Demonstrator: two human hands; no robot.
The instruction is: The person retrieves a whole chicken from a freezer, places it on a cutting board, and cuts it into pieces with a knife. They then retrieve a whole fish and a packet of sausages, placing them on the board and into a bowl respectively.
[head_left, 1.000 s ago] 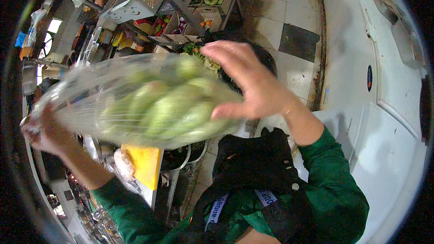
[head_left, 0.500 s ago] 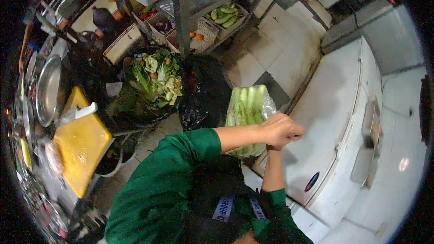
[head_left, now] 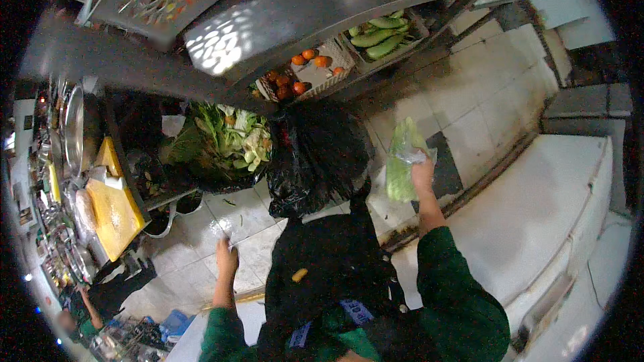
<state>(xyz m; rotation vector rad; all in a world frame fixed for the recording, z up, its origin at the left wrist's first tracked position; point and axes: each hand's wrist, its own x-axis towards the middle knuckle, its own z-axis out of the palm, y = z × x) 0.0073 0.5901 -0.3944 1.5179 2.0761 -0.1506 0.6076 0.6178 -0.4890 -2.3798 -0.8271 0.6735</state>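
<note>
My right hand [head_left: 422, 173] is closed on the gathered clear film of a plastic bag of long green vegetables [head_left: 403, 177], which look like cucumbers. The bag hangs over the floor beside a white chest-like unit. Well apart from it, on the left, my left hand [head_left: 227, 255] hangs low over the tiles with its fingers stretched away from me. I see nothing in that hand, though it is small and slightly blurred. Between my hands stands a black plastic bag [head_left: 315, 157], touched by neither.
A bin of leafy greens [head_left: 231, 137] stands left of the black bag. Under the metal shelf [head_left: 295, 20] are crates of tomatoes [head_left: 322, 62] and long green vegetables [head_left: 381, 35]. A yellow cutting board [head_left: 117, 218] lies on the left counter. The white unit [head_left: 510, 208] fills the right. Another person [head_left: 87, 315] is at lower left.
My crossed hands have come apart. The left has moved from the vegetable bag to the far left; the right now carries the bag farther forward. The view has shifted too.
</note>
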